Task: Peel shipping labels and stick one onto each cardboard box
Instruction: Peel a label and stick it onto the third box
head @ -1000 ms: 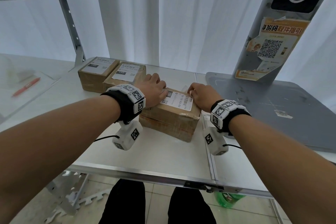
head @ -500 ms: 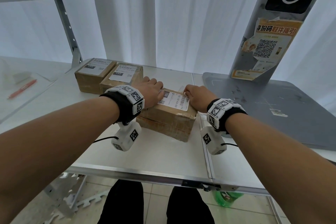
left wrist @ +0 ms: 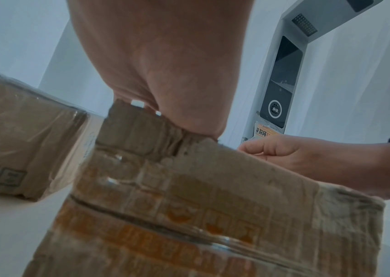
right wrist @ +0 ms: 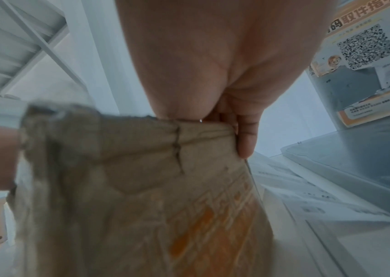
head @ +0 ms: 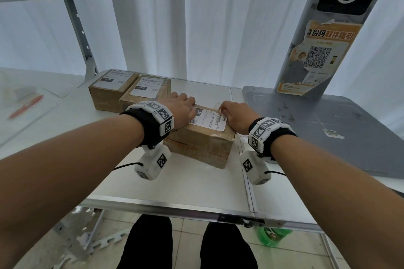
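A taped cardboard box lies at the table's middle with a white shipping label on its top. My left hand rests on the box's left end, fingers curled, thumb at the label's left edge. My right hand covers the right end, fingers curled at the far right corner. In the left wrist view my palm sits on the box's top edge. In the right wrist view one finger hangs down the box's right side. The fingertips are hidden.
Two labelled boxes stand side by side at the back left, close to my left hand. A grey scanner stand fills the right. Label sheets lie right of the box. A red pen lies far left.
Both hands stay on the box's two ends. Only the head view has shifted slightly.
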